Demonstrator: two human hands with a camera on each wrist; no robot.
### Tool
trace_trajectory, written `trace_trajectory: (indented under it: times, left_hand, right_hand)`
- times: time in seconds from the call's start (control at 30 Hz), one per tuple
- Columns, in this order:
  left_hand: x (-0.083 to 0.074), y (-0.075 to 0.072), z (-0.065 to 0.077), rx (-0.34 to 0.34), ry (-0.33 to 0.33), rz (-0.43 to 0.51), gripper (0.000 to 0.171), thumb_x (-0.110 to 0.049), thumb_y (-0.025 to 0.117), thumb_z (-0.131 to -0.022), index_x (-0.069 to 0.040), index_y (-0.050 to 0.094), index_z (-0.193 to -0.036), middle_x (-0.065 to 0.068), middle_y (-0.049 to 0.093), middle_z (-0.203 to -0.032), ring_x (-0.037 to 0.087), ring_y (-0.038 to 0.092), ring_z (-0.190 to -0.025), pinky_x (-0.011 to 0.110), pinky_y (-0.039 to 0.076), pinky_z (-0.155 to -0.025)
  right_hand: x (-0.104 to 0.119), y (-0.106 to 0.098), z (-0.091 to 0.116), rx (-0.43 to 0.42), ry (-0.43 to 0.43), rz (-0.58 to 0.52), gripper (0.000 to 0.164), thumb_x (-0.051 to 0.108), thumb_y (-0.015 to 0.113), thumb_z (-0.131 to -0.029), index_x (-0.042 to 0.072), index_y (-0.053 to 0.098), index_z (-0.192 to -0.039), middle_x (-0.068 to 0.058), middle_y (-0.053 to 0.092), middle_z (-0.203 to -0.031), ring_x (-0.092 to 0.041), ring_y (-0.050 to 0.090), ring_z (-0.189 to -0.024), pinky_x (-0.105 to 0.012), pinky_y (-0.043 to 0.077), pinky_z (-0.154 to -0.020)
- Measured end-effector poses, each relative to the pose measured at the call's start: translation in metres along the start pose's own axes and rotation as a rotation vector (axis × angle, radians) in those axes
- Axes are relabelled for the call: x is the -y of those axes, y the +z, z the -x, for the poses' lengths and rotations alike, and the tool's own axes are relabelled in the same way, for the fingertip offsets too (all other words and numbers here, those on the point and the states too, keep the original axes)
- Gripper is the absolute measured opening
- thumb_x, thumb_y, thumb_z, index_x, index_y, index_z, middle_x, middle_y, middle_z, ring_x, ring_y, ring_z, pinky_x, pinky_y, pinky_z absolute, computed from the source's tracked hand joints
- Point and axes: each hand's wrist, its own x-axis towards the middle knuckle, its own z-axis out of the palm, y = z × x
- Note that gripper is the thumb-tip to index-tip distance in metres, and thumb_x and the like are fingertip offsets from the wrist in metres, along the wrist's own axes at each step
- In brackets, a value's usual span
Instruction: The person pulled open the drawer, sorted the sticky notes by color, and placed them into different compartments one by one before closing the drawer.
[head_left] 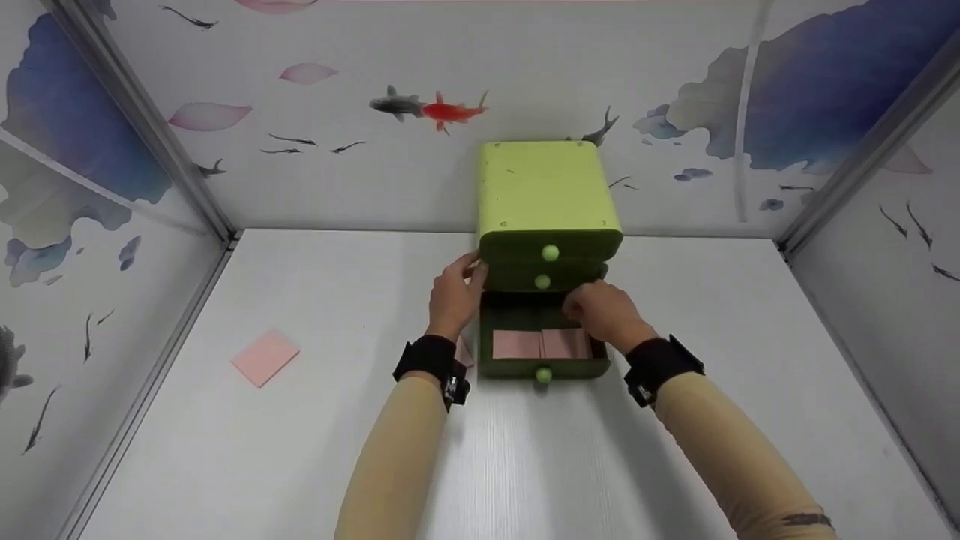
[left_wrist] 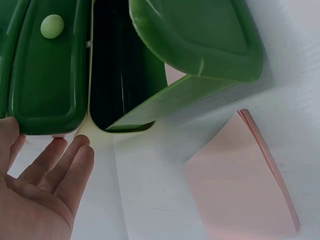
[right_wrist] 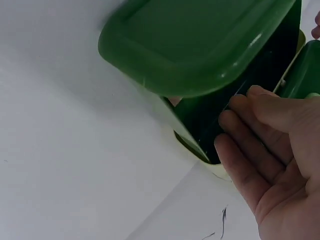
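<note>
A small green chest of drawers point(head_left: 544, 187) stands against the back wall, its bottom drawer point(head_left: 510, 369) pulled out. Two pink paper pads point(head_left: 516, 344) lie side by side in that drawer. My left hand point(head_left: 456, 296) rests at the chest's left side, with thumb and fingers by the edge of a closed drawer point(left_wrist: 50, 80). Over the right part of the pulled-out drawer is my right hand point(head_left: 606, 311); its fingers are loosely bent, and I see nothing held in them. Beside the drawer lies another pink pad point(left_wrist: 240, 185), mostly hidden by my left wrist in the head view.
One more pink pad point(head_left: 265, 358) lies on the left part of the white table point(head_left: 300, 465). Printed panels wall in the table at the back and both sides. Round pale-green knobs point(head_left: 543, 375) stick out from the drawer fronts.
</note>
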Motion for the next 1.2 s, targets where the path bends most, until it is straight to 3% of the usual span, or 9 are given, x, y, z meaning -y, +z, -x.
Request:
trace_trajectory:
  times: [0.1, 0.17, 0.27, 0.43, 0.57, 0.77, 0.87, 1.03, 1.2]
  left_hand:
    - [0.000, 0.000, 0.000, 0.001, 0.006, 0.003, 0.040, -0.033, 0.048, -0.103, -0.019, 0.054, -0.140, 0.010, 0.067, -0.126, 0.019, 0.071, -0.093, 0.040, 0.054, -0.086]
    - [0.001, 0.001, -0.001, 0.001, 0.011, 0.003, 0.040, -0.033, 0.048, -0.103, -0.019, 0.054, -0.140, 0.010, 0.067, -0.127, 0.020, 0.072, -0.093, 0.040, 0.054, -0.086]
    - [0.002, 0.001, -0.001, 0.001, 0.010, 0.002, 0.040, -0.033, 0.047, -0.104, -0.019, 0.053, -0.141, 0.009, 0.066, -0.128, 0.021, 0.072, -0.093, 0.041, 0.054, -0.086]
    - [0.001, 0.000, 0.000, 0.001, -0.011, 0.008, 0.040, -0.033, 0.046, -0.104, -0.019, 0.054, -0.140, 0.009, 0.066, -0.129, 0.019, 0.071, -0.093, 0.040, 0.053, -0.087]
    - [0.000, 0.000, 0.000, 0.005, -0.024, 0.028, 0.040, -0.032, 0.046, -0.104, -0.019, 0.054, -0.140, 0.009, 0.065, -0.129, 0.020, 0.071, -0.096, 0.039, 0.054, -0.086]
    - [-0.002, 0.001, 0.000, 0.023, -0.033, 0.035, 0.041, -0.033, 0.046, -0.104, -0.019, 0.052, -0.141, 0.009, 0.065, -0.130, 0.020, 0.071, -0.097, 0.037, 0.054, -0.084]
    - [-0.001, 0.001, 0.000, 0.029, -0.034, 0.048, 0.041, -0.033, 0.046, -0.104, -0.018, 0.052, -0.142, 0.010, 0.065, -0.130, 0.023, 0.071, -0.098, 0.037, 0.055, -0.082]
    - [-0.003, -0.001, 0.000, 0.033, -0.039, 0.061, 0.042, -0.033, 0.047, -0.103, -0.018, 0.052, -0.142, 0.011, 0.065, -0.129, 0.024, 0.071, -0.098, 0.037, 0.055, -0.081]
    - [-0.004, -0.006, -0.003, 0.058, -0.038, 0.057, 0.042, -0.032, 0.047, -0.103, -0.019, 0.051, -0.142, 0.010, 0.064, -0.130, 0.023, 0.067, -0.109, 0.038, 0.053, -0.088]
  right_hand:
    - [-0.007, -0.007, 0.004, -0.046, -0.003, -0.045, 0.024, 0.001, 0.058, -0.092, 0.011, 0.064, -0.071, 0.001, 0.051, -0.067, -0.017, 0.045, -0.064, -0.033, 0.039, -0.061]
    - [-0.011, -0.011, 0.008, -0.072, 0.003, -0.061, 0.023, 0.003, 0.059, -0.092, 0.011, 0.065, -0.071, 0.001, 0.054, -0.067, -0.017, 0.049, -0.065, -0.034, 0.042, -0.061]
    - [-0.018, -0.018, 0.014, -0.104, 0.021, -0.076, 0.015, 0.009, 0.062, -0.093, 0.009, 0.074, -0.083, -0.004, 0.067, -0.079, -0.019, 0.058, -0.071, -0.038, 0.049, -0.067]
    - [-0.028, -0.027, 0.019, -0.117, 0.101, -0.112, 0.020, 0.015, 0.057, -0.097, 0.005, 0.075, -0.097, -0.009, 0.073, -0.084, -0.022, 0.063, -0.072, -0.040, 0.050, -0.068]
    - [-0.032, -0.034, 0.020, -0.130, 0.183, -0.176, 0.030, 0.018, 0.050, -0.101, -0.001, 0.067, -0.117, -0.016, 0.075, -0.096, -0.030, 0.070, -0.086, -0.046, 0.053, -0.074]
    - [-0.033, -0.036, 0.016, -0.209, 0.237, -0.246, 0.039, 0.018, 0.043, -0.104, -0.005, 0.054, -0.133, -0.026, 0.065, -0.120, -0.041, 0.064, -0.107, -0.054, 0.050, -0.088]
    - [-0.033, -0.032, 0.011, -0.238, 0.209, -0.287, 0.036, 0.016, 0.041, -0.105, -0.007, 0.056, -0.129, -0.028, 0.066, -0.116, -0.041, 0.063, -0.104, -0.053, 0.049, -0.088]
    - [-0.030, -0.027, 0.003, -0.241, 0.186, -0.341, 0.034, 0.019, 0.039, -0.106, -0.004, 0.063, -0.108, -0.023, 0.065, -0.094, -0.031, 0.055, -0.078, -0.042, 0.042, -0.072]
    - [-0.029, -0.027, -0.001, -0.222, 0.204, -0.378, 0.035, 0.023, 0.038, -0.107, -0.004, 0.061, -0.112, -0.022, 0.064, -0.098, -0.027, 0.051, -0.078, -0.040, 0.040, -0.072]
